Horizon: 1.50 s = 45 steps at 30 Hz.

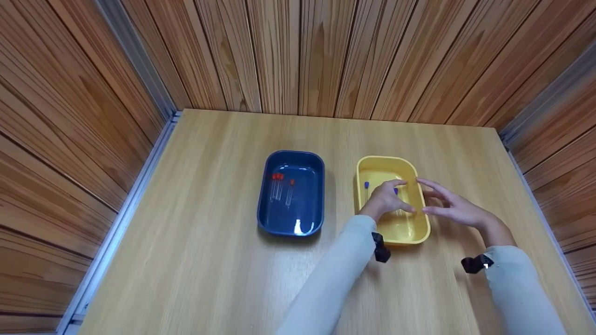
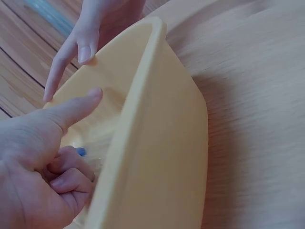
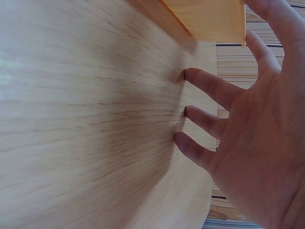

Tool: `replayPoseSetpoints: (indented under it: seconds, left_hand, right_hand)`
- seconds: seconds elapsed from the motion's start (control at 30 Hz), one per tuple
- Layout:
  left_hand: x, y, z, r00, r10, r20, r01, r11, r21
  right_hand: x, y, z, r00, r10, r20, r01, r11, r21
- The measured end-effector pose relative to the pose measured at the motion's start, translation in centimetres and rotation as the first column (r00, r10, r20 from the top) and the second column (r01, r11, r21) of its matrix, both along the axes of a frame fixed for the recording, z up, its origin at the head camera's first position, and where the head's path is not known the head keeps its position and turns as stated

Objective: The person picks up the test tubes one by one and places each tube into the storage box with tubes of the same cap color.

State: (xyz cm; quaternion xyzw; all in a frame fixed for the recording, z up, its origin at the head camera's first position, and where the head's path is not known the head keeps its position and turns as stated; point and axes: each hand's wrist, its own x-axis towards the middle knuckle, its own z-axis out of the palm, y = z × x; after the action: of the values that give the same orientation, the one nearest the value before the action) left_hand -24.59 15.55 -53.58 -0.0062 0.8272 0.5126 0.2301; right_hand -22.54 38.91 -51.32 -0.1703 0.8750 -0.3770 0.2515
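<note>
My left hand (image 1: 385, 197) reaches over the yellow tray (image 1: 389, 238), its thumb stretched out and apart from the fingers. In the left wrist view some fingers (image 2: 71, 174) bend down inside the tray, near a blue cap (image 2: 81, 151); nothing shows in their grasp. Two blue-capped clear tubes are in the tray: one cap (image 1: 366, 184) lies left of the hand, the other cap (image 1: 396, 190) between thumb and fingers. My right hand (image 1: 458, 211) is spread at the tray's right side, thumb and index finger touching its rim. Its other fingertips (image 3: 190, 74) reach down outside the wall, by the table.
A dark blue tray (image 1: 291, 231) stands to the left, holding several clear tubes with red caps (image 1: 277, 177). Both trays are on a light wooden table (image 1: 209, 260). Wood-plank walls (image 1: 321, 56) enclose its back and sides.
</note>
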Motion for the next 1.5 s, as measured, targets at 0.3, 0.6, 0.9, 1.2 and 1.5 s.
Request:
replayPoseSetpoints:
  seconds: [0.3,0.6,0.9,1.2,1.5]
  left_hand:
    - [0.6,-2.0,3.1,0.998,-0.064,-0.001,0.064,0.995,-0.081]
    - [1.2,-3.7,4.1,0.964,-0.207,-0.167,0.155,0.948,-0.280]
    - [2.5,-5.5,5.4,0.895,-0.317,-0.313,0.189,0.906,-0.379]
    - [3.8,-7.4,7.2,0.861,-0.377,-0.343,0.273,0.909,-0.315]
    - [6.1,-9.7,7.6,0.770,-0.483,-0.417,0.348,0.865,-0.361]
  right_hand:
    - [0.3,0.3,-0.1,1.000,-0.003,0.001,0.003,1.000,0.021]
    - [0.6,0.3,-0.2,1.000,-0.001,-0.007,0.001,1.000,0.013]
    - [0.0,1.4,-1.2,0.997,0.062,-0.036,-0.062,0.998,-0.019]
    - [0.4,0.5,0.2,1.000,-0.009,-0.002,0.009,1.000,0.006]
    - [0.3,0.4,0.0,1.000,-0.004,-0.018,0.004,1.000,0.023]
